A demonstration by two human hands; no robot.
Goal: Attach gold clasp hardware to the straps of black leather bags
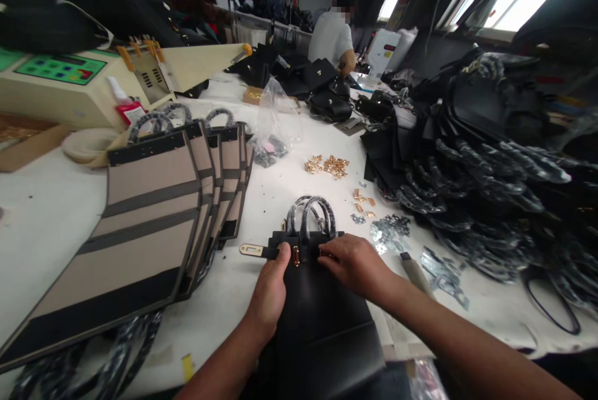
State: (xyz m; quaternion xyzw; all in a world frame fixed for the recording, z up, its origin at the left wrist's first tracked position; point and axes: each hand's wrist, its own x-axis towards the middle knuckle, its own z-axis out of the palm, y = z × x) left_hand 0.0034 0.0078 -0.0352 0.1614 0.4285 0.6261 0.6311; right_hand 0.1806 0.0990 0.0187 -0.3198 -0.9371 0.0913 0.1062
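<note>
A black handbag panel [322, 313] lies before me at the table's front edge, with its plastic-wrapped handles [312, 210] pointing away. My left hand [268, 297] is closed on the panel's left edge, thumb on top beside a gold fitting [296, 255]. From that side a strap with a gold slotted plate [252, 250] sticks out. My right hand [357, 266] is closed in a pinch at the panel's upper right, with a small gold fitting at its fingertips, mostly hidden. The fingers under the left edge are out of sight.
Loose gold fittings [334, 166] and thin metal plates [390, 232] lie on the white table. Fanned beige-and-black bag panels [149, 200] are at left, stacked black bags [467, 157] at right. A beige machine [60, 88] stands back left. Another person [331, 38] works behind.
</note>
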